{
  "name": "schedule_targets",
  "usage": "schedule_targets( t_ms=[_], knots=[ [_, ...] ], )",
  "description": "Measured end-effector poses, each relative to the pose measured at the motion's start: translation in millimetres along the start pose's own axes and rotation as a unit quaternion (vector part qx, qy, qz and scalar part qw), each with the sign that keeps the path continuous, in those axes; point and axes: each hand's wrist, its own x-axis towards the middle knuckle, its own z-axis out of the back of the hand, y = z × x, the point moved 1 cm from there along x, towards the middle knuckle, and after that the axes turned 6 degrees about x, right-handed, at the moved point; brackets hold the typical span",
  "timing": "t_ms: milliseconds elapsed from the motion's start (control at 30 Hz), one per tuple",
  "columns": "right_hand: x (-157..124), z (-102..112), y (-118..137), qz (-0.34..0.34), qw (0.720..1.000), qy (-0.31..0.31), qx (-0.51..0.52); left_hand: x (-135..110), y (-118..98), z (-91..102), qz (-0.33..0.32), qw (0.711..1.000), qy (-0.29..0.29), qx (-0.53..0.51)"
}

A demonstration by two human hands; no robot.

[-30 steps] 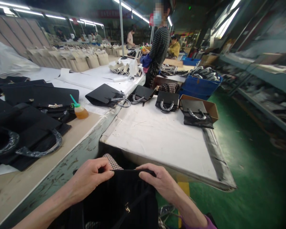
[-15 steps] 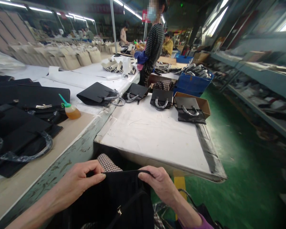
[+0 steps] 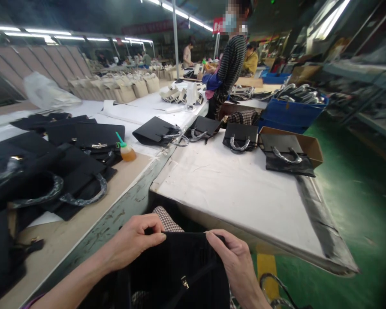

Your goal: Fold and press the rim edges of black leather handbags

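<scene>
The black handbag [image 3: 196, 257] is located at the bottom centre, directly in front of the wearer, with its upper edge running roughly level. The left hand [image 3: 137, 242] pinches this edge at its left part, thumb on the near face and fingers curled. The right hand [image 3: 234, 257] pinches the same edge at its right part, thumb and fingers bent over it. A length of edge is exposed between the two hands. A gold-coloured clasp [image 3: 184, 282] is on the handbag below this length. Checked fabric [image 3: 169, 219] shows just beyond the edge.

On the left worktable [image 3: 116, 189], black bags [image 3: 79, 180] lie overlapped, several with plastic-wrapped handles. A squeeze bottle [image 3: 128, 153] with a green nozzle and amber liquid stands beside them.

Ahead is a white-covered table [image 3: 234, 184]. Along its far side lie three more black handbags; the rightmost handbag [image 3: 284, 148] rests against a cardboard box [image 3: 314, 150]. Another handbag [image 3: 152, 129] lies to their left, on the left worktable.

Farther off, a blue crate [image 3: 287, 115] contains wrapped handles. A co-worker in a striped top [image 3: 233, 60] stands near it. Cream bags [image 3: 116, 88] stand in rows at far left. Strip lights [image 3: 46, 32] hang overhead.
</scene>
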Motion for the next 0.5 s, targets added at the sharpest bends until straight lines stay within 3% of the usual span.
schedule_targets(
  t_ms=[100,200,300,400,500],
  knots=[
    [4,3,-4,-0.045,0.997,0.022,0.052,-1,-4,-0.5,-0.002,1.000,-0.005,-0.008],
    [14,14,8,-0.055,0.992,0.098,0.060,-1,-7,-1.1,0.001,1.000,-0.008,-0.016],
    [23,20,40,0.023,0.974,0.201,-0.101,1,-10,-1.7,-0.002,1.000,-0.012,-0.019],
    [21,0,73,0.168,0.897,0.217,-0.345,3,-14,-3.0,-0.014,0.999,-0.029,-0.018],
    [13,-41,82,0.201,0.821,0.234,-0.481,3,-17,-3.6,-0.030,0.999,-0.040,0.002]
  ],
)
